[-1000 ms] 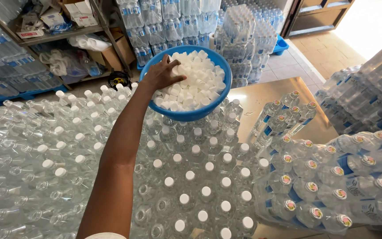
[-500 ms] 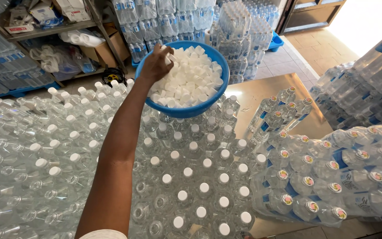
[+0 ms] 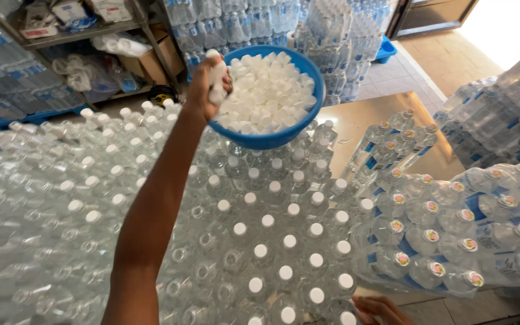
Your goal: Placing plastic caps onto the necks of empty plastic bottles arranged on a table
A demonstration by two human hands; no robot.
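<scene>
— White caps [image 3: 216,75], is that what your left hand [image 3: 203,90] has?
— Yes, your fingers are closed on a fistful of them, at the near rim of the blue bowl [image 3: 272,139], which rests on the bottles [image 3: 260,241].
— And your right hand [image 3: 380,310]?
— Only its edge shows at the bottom, beside 1 bottle; its grip can't be told.

Probably a water-bottling storeroom: massed clear bottles [image 3: 254,241], shrink-wrapped packs [image 3: 452,241], cluttered metal shelving [image 3: 79,30].
</scene>
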